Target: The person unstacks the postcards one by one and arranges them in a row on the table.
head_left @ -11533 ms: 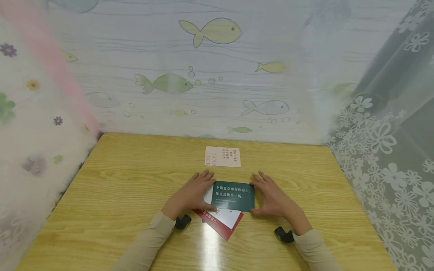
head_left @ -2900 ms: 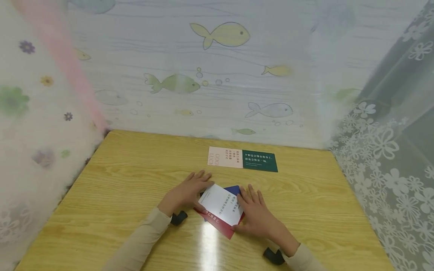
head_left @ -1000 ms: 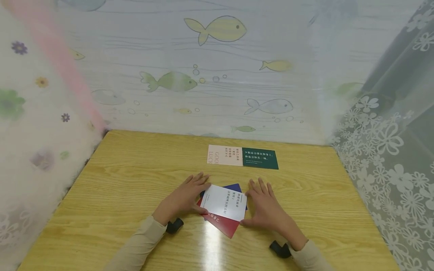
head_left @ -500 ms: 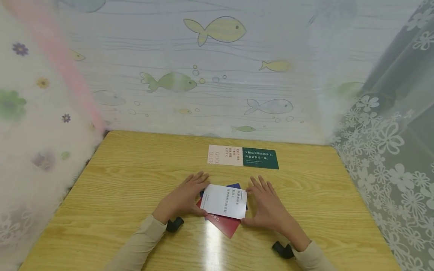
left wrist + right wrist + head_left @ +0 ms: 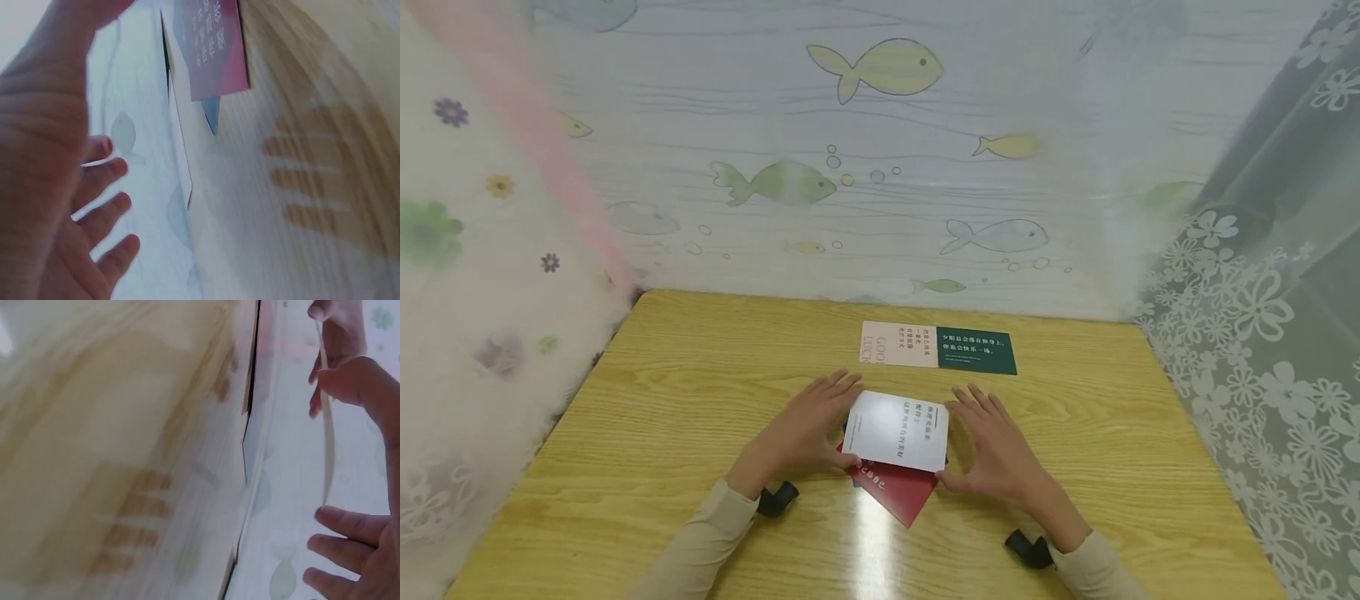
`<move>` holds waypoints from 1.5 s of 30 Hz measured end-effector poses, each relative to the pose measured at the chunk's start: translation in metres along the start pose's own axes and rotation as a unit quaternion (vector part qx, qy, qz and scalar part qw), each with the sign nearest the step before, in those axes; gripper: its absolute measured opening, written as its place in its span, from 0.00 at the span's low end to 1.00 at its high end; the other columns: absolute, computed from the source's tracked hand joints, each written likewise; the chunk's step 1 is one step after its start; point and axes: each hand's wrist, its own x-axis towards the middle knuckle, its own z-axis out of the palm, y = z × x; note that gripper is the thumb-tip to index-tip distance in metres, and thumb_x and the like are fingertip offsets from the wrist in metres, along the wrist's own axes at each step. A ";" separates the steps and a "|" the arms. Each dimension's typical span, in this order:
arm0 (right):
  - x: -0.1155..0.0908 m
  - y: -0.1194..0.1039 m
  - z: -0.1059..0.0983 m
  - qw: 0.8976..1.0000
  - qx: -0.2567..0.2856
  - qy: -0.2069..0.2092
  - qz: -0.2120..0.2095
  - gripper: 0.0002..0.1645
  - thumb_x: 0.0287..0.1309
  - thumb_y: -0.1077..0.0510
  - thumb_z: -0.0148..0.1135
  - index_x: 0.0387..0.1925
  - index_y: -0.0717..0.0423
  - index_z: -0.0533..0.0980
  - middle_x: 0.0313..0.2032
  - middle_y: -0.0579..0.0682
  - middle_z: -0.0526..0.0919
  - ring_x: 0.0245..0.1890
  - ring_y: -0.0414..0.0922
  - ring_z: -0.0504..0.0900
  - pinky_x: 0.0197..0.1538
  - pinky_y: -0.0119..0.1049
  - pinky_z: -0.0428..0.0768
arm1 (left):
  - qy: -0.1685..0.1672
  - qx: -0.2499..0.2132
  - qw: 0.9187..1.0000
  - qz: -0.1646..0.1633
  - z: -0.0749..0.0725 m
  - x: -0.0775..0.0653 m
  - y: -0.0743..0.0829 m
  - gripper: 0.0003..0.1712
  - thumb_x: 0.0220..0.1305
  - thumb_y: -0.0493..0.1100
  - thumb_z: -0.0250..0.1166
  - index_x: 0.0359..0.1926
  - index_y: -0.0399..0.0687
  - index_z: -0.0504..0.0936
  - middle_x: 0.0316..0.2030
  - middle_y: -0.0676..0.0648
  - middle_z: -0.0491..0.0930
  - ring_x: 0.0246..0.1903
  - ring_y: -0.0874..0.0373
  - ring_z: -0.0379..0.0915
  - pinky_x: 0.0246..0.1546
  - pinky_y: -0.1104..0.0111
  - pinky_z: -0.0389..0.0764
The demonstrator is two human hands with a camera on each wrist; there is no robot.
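A white card (image 5: 895, 429) with dark printed characters is raised above a fanned pile. My left hand (image 5: 801, 421) pinches its left side, thumb at the near corner and fingertips at the far one. Its right side is pinched the same way by my right hand (image 5: 1000, 446). Edge-on in the right wrist view, the white card (image 5: 328, 450) bows slightly between thumb and fingers, well off the wood. Below it a red card (image 5: 898, 493) lies askew on the table. A blue card's corner (image 5: 212, 112) pokes out from under it in the left wrist view.
At the back of the wooden table (image 5: 700, 375), a pale pink card (image 5: 880, 343) and a dark green card (image 5: 977, 350) lie side by side. Fish-print fabric (image 5: 880, 225) hangs behind the table; a lace curtain (image 5: 1262, 333) borders the right.
The green card has gone from the pile to beside the pink one. Since then both hands have turned the white card straighter and lifted it, moving it slightly away over the red card.
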 end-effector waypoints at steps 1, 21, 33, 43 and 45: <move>0.000 0.000 0.000 1.000 -0.001 0.006 -0.005 0.58 0.37 0.37 0.80 0.68 0.59 0.71 0.72 0.59 0.69 0.76 0.59 0.60 0.77 0.58 0.58 | 0.004 -0.004 1.000 -0.002 -0.001 -0.002 0.000 0.62 0.48 0.63 0.79 0.77 0.40 0.62 0.77 0.44 0.60 0.79 0.46 0.49 0.79 0.52 0.52; 0.009 -0.003 -0.001 0.997 0.026 0.042 -0.067 0.61 0.36 0.38 0.82 0.71 0.57 0.67 0.73 0.54 0.68 0.74 0.50 0.65 0.74 0.55 0.66 | 0.072 -0.003 0.997 0.031 -0.007 -0.026 -0.017 0.65 0.46 0.64 0.81 0.76 0.38 0.62 0.75 0.43 0.65 0.76 0.46 0.58 0.77 0.49 0.57; 0.028 -0.011 0.003 0.998 0.009 0.018 -0.066 0.58 0.42 0.35 0.77 0.71 0.57 0.69 0.75 0.54 0.65 0.77 0.52 0.60 0.73 0.57 0.69 | 0.068 0.036 0.997 0.016 -0.007 -0.035 -0.031 0.65 0.48 0.63 0.80 0.78 0.39 0.58 0.78 0.45 0.59 0.78 0.47 0.51 0.77 0.49 0.56; 0.042 -0.018 0.012 0.998 0.002 -0.026 -0.051 0.58 0.43 0.34 0.77 0.72 0.56 0.68 0.75 0.53 0.66 0.78 0.51 0.59 0.72 0.55 0.70 | 0.046 0.002 0.999 -0.014 -0.012 -0.047 -0.039 0.64 0.48 0.59 0.81 0.79 0.42 0.58 0.78 0.48 0.58 0.79 0.48 0.49 0.78 0.48 0.53; 0.045 -0.020 0.012 0.998 0.006 -0.033 -0.044 0.58 0.42 0.34 0.77 0.72 0.55 0.68 0.75 0.53 0.66 0.78 0.51 0.58 0.72 0.56 0.70 | 0.045 -0.006 0.999 -0.022 -0.013 -0.048 -0.040 0.64 0.48 0.58 0.81 0.79 0.43 0.57 0.78 0.48 0.58 0.78 0.47 0.50 0.78 0.48 0.53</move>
